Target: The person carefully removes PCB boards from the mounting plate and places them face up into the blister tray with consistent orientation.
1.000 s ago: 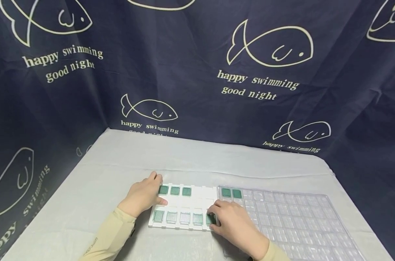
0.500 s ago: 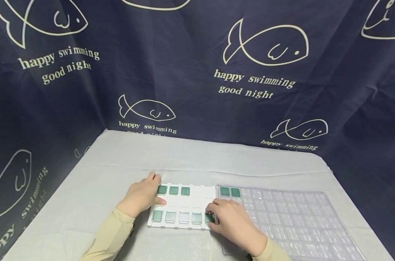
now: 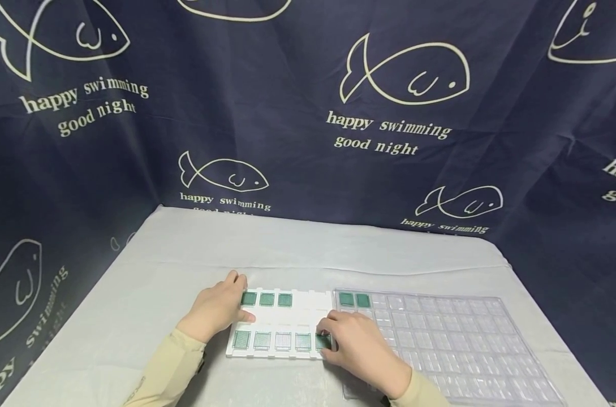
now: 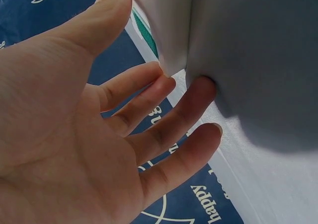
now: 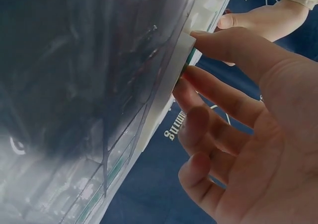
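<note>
A white tray [image 3: 287,318] lies on the table with small green circuit boards in its back and front rows; its middle row is bare. My left hand [image 3: 213,305] holds the tray's left end, thumb on top and fingers at the far left edge. At the front right corner, my right hand [image 3: 361,346] has its thumb and fingertips around the edges of a green circuit board [image 3: 323,341], which they partly cover. In the right wrist view, the right fingertips touch the tray's edge [image 5: 184,55]; the board there is mostly hidden.
A clear plastic tray [image 3: 442,339] of many small compartments adjoins the white tray's right side. Two green circuit boards [image 3: 354,300] sit in its back left compartments. A pale cloth [image 3: 308,243] covers the table, and a dark blue curtain [image 3: 297,113] hangs behind.
The whole head view has shifted slightly, so everything appears a little further left. Both hands keep their places on the white tray and the circuit board.
</note>
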A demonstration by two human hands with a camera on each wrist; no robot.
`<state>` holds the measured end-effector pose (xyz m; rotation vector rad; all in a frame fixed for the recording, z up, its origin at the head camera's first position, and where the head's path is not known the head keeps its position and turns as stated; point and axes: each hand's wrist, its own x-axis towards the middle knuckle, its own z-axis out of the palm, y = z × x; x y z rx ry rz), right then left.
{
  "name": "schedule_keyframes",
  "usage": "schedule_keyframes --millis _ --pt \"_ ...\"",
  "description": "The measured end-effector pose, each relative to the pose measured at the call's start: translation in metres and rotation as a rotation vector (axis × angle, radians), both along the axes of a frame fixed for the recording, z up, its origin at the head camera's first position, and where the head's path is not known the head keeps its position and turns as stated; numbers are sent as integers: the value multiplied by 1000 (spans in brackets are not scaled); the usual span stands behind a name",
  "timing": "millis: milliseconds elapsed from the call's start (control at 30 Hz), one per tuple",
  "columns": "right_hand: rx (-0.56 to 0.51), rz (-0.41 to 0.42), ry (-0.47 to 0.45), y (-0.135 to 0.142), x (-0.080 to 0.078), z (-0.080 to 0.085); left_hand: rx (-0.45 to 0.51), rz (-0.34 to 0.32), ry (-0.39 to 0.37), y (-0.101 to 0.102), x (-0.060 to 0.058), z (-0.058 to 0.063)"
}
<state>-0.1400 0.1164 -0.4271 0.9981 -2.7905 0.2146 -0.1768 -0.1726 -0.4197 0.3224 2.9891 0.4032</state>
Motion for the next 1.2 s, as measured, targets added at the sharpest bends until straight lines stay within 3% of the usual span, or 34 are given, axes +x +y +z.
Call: schedule_keyframes --millis 533,1200 --pt "-34 43 60 4 -2 9 1 2 -10 -2 -2 -1" --pt "-14 -4 -41 8 -4 10 -7 2 -31 0 -3 2"
